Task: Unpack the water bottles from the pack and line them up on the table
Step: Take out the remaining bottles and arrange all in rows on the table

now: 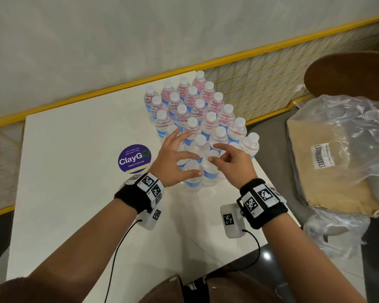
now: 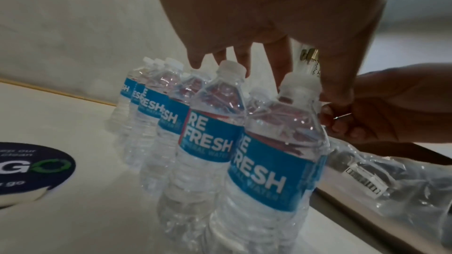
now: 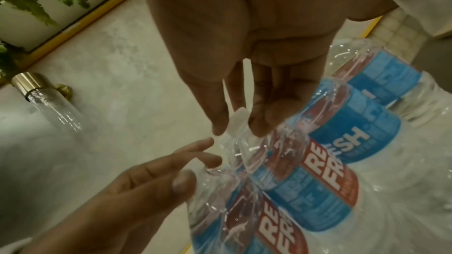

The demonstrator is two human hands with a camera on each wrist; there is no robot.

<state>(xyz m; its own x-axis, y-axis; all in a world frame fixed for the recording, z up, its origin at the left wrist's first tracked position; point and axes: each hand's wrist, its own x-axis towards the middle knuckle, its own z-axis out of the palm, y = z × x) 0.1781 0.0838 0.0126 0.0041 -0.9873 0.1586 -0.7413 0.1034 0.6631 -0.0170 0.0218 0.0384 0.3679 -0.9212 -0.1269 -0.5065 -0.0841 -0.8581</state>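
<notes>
Several clear water bottles [image 1: 197, 110] with white caps and blue labels stand in diagonal rows on the white table [image 1: 79, 171]. Two more stand at the front. My right hand [image 1: 232, 162] pinches the cap [image 3: 238, 119] of the front right bottle [image 1: 210, 173] between thumb and forefinger. My left hand [image 1: 175, 158] hovers with its fingers spread over the caps. Its thumb touches the shoulder of the front left bottle [image 1: 193, 180], which fills the left wrist view [image 2: 266, 171]. The emptied plastic wrap [image 1: 328, 162] lies off to the right.
The wrap holds a brown cardboard sheet and rests beyond the table's right edge [image 1: 269, 182]. A round purple sticker [image 1: 134, 158] is on the table left of my hands. A yellow rail with wire mesh [image 1: 260, 84] runs behind the bottles. A round wooden top [image 1: 348, 75] is at far right.
</notes>
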